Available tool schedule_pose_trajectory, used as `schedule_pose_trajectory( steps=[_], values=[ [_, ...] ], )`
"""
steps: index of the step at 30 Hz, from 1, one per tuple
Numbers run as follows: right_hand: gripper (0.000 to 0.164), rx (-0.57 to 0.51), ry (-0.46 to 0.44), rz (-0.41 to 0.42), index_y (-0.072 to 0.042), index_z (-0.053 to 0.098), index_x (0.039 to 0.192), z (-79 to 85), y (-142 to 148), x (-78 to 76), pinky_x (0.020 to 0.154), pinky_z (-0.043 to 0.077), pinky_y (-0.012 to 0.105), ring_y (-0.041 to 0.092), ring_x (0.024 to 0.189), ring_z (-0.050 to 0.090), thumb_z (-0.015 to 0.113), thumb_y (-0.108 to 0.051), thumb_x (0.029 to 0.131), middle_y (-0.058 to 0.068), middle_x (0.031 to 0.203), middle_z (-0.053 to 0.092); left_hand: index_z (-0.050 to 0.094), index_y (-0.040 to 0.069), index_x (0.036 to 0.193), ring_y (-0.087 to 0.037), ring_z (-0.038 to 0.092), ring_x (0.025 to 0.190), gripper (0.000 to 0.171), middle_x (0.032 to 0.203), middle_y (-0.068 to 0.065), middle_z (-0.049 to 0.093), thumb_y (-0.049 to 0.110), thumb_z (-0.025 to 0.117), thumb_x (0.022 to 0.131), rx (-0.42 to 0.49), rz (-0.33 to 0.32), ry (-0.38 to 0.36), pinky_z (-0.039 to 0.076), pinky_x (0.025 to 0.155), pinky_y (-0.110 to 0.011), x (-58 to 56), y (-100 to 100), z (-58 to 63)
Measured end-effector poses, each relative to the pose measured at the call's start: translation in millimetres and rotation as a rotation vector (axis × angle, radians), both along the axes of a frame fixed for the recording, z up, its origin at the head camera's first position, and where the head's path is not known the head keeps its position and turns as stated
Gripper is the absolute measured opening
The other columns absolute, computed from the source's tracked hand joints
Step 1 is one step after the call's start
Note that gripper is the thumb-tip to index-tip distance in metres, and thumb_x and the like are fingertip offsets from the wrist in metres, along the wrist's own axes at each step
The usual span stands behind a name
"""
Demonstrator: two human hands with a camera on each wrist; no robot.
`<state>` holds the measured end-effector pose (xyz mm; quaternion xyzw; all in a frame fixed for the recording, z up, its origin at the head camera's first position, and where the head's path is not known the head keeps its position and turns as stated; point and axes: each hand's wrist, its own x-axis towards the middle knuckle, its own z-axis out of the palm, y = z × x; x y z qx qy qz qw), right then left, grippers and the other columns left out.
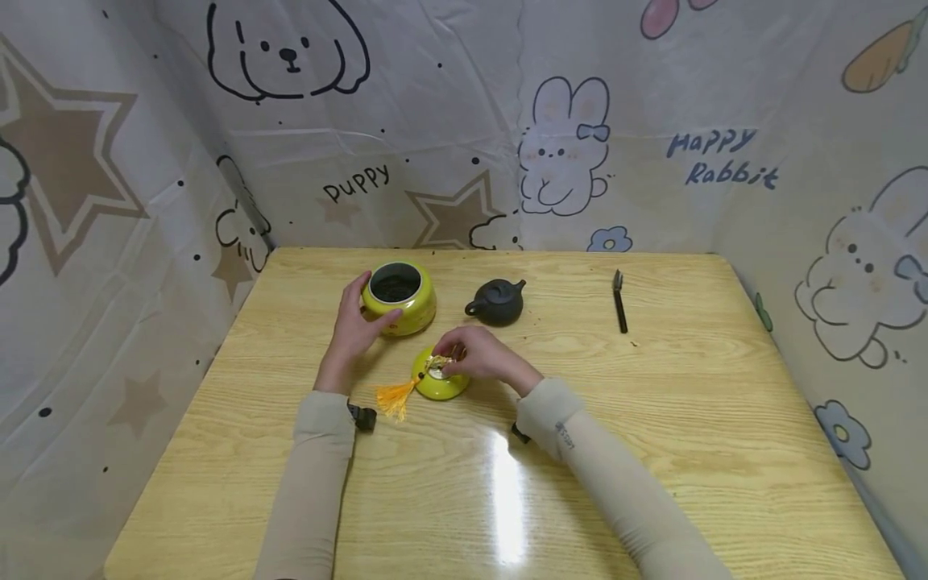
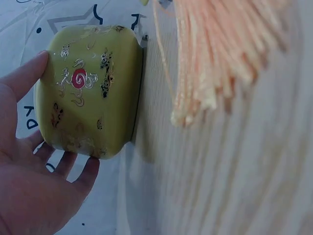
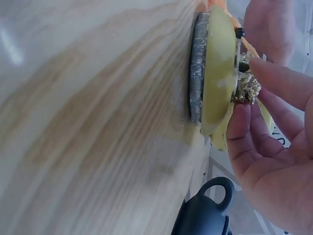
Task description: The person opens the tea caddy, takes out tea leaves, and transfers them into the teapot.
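A round yellow jar [image 1: 416, 312] stands upright and uncovered at the left of the table, with dark contents inside. My left hand [image 1: 354, 326] grips it from the left, thumb on the near side and fingers round the far side. In the left wrist view the jar [image 2: 88, 112] shows a red and gold pattern. Nearer to me lies its yellow lid [image 1: 444, 390], top up, with silvery padding [image 3: 198, 68] under its rim, right at the tabletop. The fingertips of my right hand [image 1: 482, 354] pinch the lid's gold knob [image 3: 248, 89]. An orange tassel [image 1: 395, 399] trails from it leftward.
Right of the jar sits a small dark teapot [image 1: 500, 304], its spout pointing right. A slim black-handled utensil [image 1: 619, 310] with a metallic head lies farther right. The wooden table [image 1: 689, 451] meets patterned cloth walls [image 1: 435, 121] at its back and sides.
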<state>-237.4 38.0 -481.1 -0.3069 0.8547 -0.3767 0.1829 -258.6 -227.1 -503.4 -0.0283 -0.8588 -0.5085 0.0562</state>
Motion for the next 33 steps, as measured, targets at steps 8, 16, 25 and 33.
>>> schedule_pose_trajectory(
  steps=[8, 16, 25, 33],
  values=[
    [0.02, 0.019, 0.009, -0.031, -0.009, 0.078, 0.108, -3.1, -3.0, -1.9, 0.079, 0.053, 0.025, 0.011, 0.086, 0.063, 0.08, -0.007, 0.088, 0.003, 0.098, 0.075, 0.025, 0.013, 0.164, -0.031, 0.024, 0.156, 0.094, 0.168, -0.015, 0.023, 0.027, 0.082, 0.091, 0.008, 0.004, -0.008, 0.032, 0.124, -0.051, -0.9, -1.9, -1.1],
    [0.018, 0.02, 0.025, -0.009, -0.009, 0.078, 0.107, -5.1, -2.4, -4.6, 0.079, 0.052, 0.025, 0.011, 0.086, 0.062, 0.08, -0.007, 0.09, 0.003, 0.097, 0.074, 0.025, 0.011, 0.164, -0.032, 0.023, 0.156, 0.094, 0.168, -0.015, 0.023, 0.026, 0.082, 0.091, 0.027, -0.005, 0.0, 0.03, 0.125, -0.053, -0.8, -2.7, -0.5],
    [0.018, 0.019, 0.068, 0.019, -0.009, 0.077, 0.109, -6.4, -1.1, -3.5, 0.08, 0.051, 0.027, 0.014, 0.087, 0.06, 0.078, -0.007, 0.091, 0.005, 0.1, 0.071, 0.027, 0.013, 0.164, -0.031, 0.025, 0.155, 0.093, 0.167, -0.015, 0.024, 0.026, 0.083, 0.091, 0.045, 0.0, -0.01, 0.03, 0.125, -0.052, -1.4, -2.9, -2.6],
    [0.017, 0.006, 0.098, 0.02, -0.009, 0.076, 0.109, -4.6, 3.9, -1.9, 0.08, 0.051, 0.026, 0.014, 0.087, 0.06, 0.077, -0.007, 0.092, 0.005, 0.099, 0.071, 0.027, 0.012, 0.164, -0.032, 0.026, 0.155, 0.093, 0.166, -0.015, 0.024, 0.025, 0.082, 0.091, 0.07, -0.002, -0.013, 0.031, 0.125, -0.052, -1.4, -1.7, -2.7]
  ],
)
